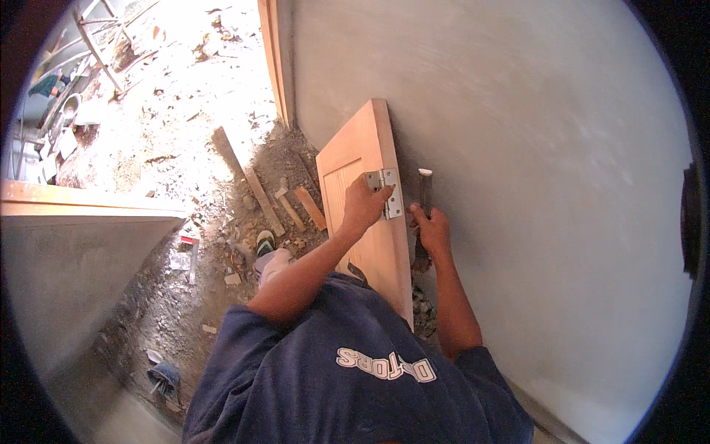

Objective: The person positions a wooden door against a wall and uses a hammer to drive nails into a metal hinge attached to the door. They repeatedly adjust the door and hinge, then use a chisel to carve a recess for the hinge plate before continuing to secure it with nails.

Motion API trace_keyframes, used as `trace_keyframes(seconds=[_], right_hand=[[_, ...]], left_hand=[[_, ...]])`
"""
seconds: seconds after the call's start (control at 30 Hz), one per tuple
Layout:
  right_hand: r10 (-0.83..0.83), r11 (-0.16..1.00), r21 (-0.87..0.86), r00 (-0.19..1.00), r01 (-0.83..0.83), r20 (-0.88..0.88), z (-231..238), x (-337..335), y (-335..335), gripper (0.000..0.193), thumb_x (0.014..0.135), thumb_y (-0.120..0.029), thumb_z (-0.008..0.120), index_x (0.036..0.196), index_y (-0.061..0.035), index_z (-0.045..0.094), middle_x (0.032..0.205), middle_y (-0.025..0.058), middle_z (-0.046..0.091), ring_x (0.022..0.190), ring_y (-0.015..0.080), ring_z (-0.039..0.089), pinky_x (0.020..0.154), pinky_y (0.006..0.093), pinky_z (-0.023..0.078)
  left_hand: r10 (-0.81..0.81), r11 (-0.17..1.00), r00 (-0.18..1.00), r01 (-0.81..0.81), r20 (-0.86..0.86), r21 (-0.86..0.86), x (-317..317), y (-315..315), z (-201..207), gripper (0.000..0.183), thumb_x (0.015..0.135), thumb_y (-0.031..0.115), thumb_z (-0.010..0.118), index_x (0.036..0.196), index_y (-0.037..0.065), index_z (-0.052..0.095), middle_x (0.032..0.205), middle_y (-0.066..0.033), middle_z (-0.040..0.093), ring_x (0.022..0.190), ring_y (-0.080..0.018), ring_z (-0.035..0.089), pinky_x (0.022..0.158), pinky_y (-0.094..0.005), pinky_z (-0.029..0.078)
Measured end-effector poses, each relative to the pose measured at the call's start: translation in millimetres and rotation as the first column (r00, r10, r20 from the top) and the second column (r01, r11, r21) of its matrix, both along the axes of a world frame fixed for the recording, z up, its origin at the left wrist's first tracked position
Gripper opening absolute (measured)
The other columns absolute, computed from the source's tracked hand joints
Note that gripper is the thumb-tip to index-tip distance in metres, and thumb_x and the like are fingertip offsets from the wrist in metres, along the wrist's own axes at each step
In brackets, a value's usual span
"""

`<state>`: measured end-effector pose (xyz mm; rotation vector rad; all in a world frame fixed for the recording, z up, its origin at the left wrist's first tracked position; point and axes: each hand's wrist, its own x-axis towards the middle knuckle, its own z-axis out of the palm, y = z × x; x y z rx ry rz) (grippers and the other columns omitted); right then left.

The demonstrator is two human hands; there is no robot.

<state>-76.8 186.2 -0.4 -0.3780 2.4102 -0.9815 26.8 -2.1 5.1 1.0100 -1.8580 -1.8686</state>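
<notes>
A pale wooden panel door [381, 140] stands on its edge in front of me, beside the grey wall. On its narrow edge lies a silver butt hinge [394, 196] with screw holes, opened out. My left hand [364, 206] presses the hinge to the wood, its fingers closed over one leaf. Just right of the door edge, my right hand [433, 229] is closed round a dark, long-handled tool [425, 189] held upright with a pale round end on top. Its lower part is in shadow, and its exact kind is unclear. The right fingertips come close to the hinge.
A smooth grey wall [547, 148] rises close on the right. Wooden offcuts [262, 200] lie on the rubble-strewn floor to the left, near my shoe [265, 242]. A door frame [275, 63] borders the bright opening. A blue container [164, 377] stands at lower left.
</notes>
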Motion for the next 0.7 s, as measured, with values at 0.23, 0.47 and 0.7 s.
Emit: trace_keyframes(seconds=[0.23,0.47,0.7], right_hand=[[0.035,0.998,-0.056,0.997,-0.031,0.063,29.5,16.0,-21.2,0.062,0.086,-0.059,0.074,0.079,0.0029,0.066,0.074,0.0179,0.064,0.068,0.0278,0.058,0.067,0.0454,0.046],[0.083,0.995,0.062,0.997,-0.083,-0.001,2.2,-1.5,-7.9,0.047,0.088,-0.047,0.077,0.079,-0.0018,0.066,0.071,0.0036,0.062,0.066,0.0144,0.055,0.059,0.0364,0.044],[-0.084,0.996,0.016,0.991,0.086,-0.105,53.4,37.5,16.9,0.048,0.097,-0.047,0.069,0.088,0.0003,0.069,0.074,0.0068,0.065,0.069,0.015,0.059,0.062,0.0365,0.048]], left_hand=[[-0.026,1.0,0.999,0.026,0.022,0.017,0.3,-6.3,1.3,0.034,0.081,0.022,0.078,0.099,-0.005,0.068,0.085,-0.0215,0.074,0.081,-0.0332,0.075,0.073,-0.0435,0.059],[-0.09,0.995,0.993,0.092,0.07,-0.034,-0.3,-8.3,6.0,0.03,0.084,0.022,0.076,0.092,-0.006,0.073,0.078,-0.0153,0.074,0.07,-0.0235,0.072,0.068,-0.039,0.055],[-0.167,0.986,0.978,0.162,0.127,0.05,2.9,-21.7,27.7,0.027,0.084,0.017,0.077,0.096,-0.006,0.07,0.081,-0.0142,0.074,0.067,-0.0229,0.071,0.063,-0.0382,0.056]])
